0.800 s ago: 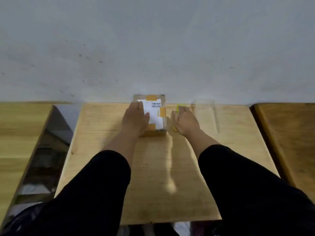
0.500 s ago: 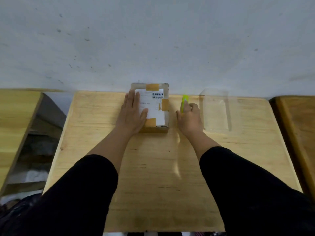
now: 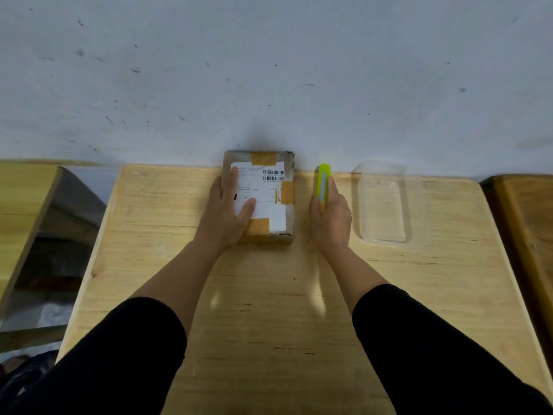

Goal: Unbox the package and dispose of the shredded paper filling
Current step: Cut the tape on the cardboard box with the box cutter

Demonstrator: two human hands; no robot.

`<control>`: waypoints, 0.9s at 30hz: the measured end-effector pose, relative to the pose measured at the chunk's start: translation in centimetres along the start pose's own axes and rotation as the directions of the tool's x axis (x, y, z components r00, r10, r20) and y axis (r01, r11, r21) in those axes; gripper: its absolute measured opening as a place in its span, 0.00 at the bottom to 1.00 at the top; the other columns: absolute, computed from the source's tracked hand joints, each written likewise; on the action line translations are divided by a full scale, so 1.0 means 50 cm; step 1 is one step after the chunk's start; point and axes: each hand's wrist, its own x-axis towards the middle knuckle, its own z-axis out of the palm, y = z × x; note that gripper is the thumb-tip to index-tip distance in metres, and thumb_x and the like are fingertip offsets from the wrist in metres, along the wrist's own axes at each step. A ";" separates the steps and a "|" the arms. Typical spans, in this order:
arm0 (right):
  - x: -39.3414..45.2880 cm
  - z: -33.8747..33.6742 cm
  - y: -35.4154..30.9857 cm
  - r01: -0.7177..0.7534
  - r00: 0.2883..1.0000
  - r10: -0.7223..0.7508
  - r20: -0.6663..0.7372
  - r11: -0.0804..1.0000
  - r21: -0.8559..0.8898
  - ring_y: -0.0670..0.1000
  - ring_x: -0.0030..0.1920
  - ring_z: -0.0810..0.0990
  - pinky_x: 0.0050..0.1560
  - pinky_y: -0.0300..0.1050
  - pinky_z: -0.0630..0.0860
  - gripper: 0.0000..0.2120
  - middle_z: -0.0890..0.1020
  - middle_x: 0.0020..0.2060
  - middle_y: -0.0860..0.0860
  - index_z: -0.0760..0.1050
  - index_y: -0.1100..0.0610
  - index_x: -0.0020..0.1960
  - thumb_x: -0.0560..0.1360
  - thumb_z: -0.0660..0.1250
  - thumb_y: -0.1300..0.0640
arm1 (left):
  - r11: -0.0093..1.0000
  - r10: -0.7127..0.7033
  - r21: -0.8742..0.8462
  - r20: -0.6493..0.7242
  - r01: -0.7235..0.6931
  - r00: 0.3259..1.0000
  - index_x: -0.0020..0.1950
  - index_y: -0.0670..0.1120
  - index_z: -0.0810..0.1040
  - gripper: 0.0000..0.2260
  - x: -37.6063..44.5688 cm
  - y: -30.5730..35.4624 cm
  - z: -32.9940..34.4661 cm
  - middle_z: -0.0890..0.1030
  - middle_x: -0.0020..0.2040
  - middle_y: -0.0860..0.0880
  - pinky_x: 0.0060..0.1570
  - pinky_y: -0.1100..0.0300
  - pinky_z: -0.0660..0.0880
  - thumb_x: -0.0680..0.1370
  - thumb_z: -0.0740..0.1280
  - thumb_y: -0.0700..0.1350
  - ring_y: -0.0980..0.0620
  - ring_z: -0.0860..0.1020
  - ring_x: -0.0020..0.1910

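Cardboard box [image 3: 270, 205] under flat left hand [image 3: 224, 214]; right hand [image 3: 330, 218] grips green cutter [image 3: 323, 182] beside clear tray [image 3: 384, 205].

Scuffed grey wall [image 3: 269, 70] behind a pale wooden table [image 3: 269, 295]; darker table [image 3: 526, 223] right.

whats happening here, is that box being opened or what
Not opened yet. A person's left hand lies flat on a taped cardboard parcel with a shipping label, holding it down on the wooden table by the wall. The right hand grips a lime-green utility knife just to the parcel's right; it is not touching the tape. A clear plastic tray sits empty further right. The tape looks intact, and no paper filling is visible.
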 end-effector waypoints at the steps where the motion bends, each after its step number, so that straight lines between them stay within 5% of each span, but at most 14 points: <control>1: -0.003 0.000 -0.012 0.013 0.999 -0.010 -0.043 0.998 0.069 0.59 0.53 0.77 0.48 0.46 0.69 0.25 0.78 0.54 0.60 0.58 0.55 0.74 0.79 0.57 0.54 | 1.000 0.000 -0.012 -0.001 0.000 1.000 0.77 0.51 0.46 0.30 0.001 -0.002 0.000 0.53 0.76 0.43 0.71 0.53 0.55 0.79 0.58 0.52 0.46 0.54 0.75; 7: -0.025 0.031 -0.075 0.154 0.988 -0.145 -0.054 0.956 0.251 0.54 0.55 0.77 0.52 0.44 0.71 0.24 0.79 0.57 0.57 0.60 0.57 0.73 0.79 0.58 0.54 | 0.992 0.009 -0.127 -0.044 -0.014 0.999 0.76 0.52 0.51 0.30 0.007 -0.013 0.002 0.65 0.70 0.46 0.62 0.60 0.62 0.78 0.62 0.50 0.49 0.66 0.67; 12: -0.027 0.067 -0.079 0.160 0.987 -0.163 0.003 0.972 0.172 0.54 0.51 0.69 0.51 0.43 0.68 0.27 0.69 0.51 0.57 0.57 0.53 0.74 0.77 0.57 0.53 | 0.969 -0.022 -0.245 -0.011 0.019 1.000 0.75 0.58 0.52 0.29 0.003 -0.022 0.000 0.68 0.69 0.50 0.57 0.44 0.75 0.78 0.61 0.52 0.40 0.76 0.57; 16: -0.033 0.071 -0.085 0.151 0.975 -0.189 0.120 0.950 0.273 0.52 0.67 0.63 0.59 0.35 0.60 0.26 0.67 0.67 0.58 0.52 0.56 0.75 0.79 0.55 0.56 | 0.962 -0.021 -0.273 -0.013 0.017 1.000 0.76 0.56 0.51 0.29 -0.002 -0.022 -0.004 0.67 0.71 0.50 0.60 0.45 0.73 0.78 0.61 0.51 0.45 0.74 0.62; 21: -0.090 0.057 -0.073 0.142 0.975 -0.177 0.137 0.962 0.234 0.52 0.68 0.65 0.60 0.38 0.63 0.27 0.68 0.68 0.58 0.52 0.57 0.75 0.79 0.54 0.52 | 0.961 -0.010 -0.276 -0.030 0.001 0.999 0.76 0.51 0.52 0.28 -0.062 -0.023 -0.001 0.66 0.71 0.48 0.60 0.62 0.65 0.79 0.61 0.48 0.51 0.68 0.67; 27: -0.251 0.017 -0.040 0.100 0.981 -0.135 0.138 0.966 0.238 0.51 0.69 0.63 0.59 0.29 0.58 0.27 0.63 0.71 0.58 0.50 0.56 0.76 0.80 0.55 0.52 | 0.956 0.036 -0.293 0.004 -0.033 0.999 0.76 0.50 0.53 0.28 -0.204 -0.039 0.012 0.66 0.70 0.47 0.59 0.62 0.66 0.79 0.61 0.48 0.54 0.68 0.64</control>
